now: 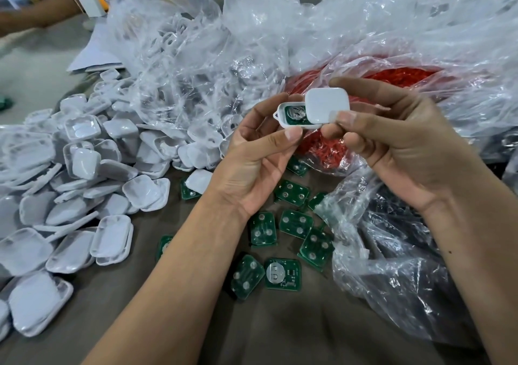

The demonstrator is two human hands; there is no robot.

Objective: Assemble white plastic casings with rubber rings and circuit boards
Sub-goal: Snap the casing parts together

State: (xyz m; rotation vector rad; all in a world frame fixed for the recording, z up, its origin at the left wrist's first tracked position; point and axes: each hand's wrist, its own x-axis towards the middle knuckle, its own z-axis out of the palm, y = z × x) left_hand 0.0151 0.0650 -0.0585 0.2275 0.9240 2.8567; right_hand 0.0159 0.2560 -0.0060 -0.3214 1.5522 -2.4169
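Note:
My left hand (260, 151) pinches a white casing base (286, 122) with a green circuit board (295, 112) seated inside it. My right hand (392, 140) pinches a white casing lid (326, 105) between thumb and fingers, held tilted and overlapping the right part of the base. Both hands are raised above the table. Behind them lies a clear bag of red rubber rings (403, 74). Several loose green circuit boards (295, 223) lie on the brown table under my hands. A big heap of white casing halves (84, 174) spreads across the left.
Crumpled clear plastic bags (196, 56) with more white parts fill the back. Another clear bag (392, 266) holding dark parts lies at the right. At the far left, another person's arm (33, 14) rests by a white charger (91, 3).

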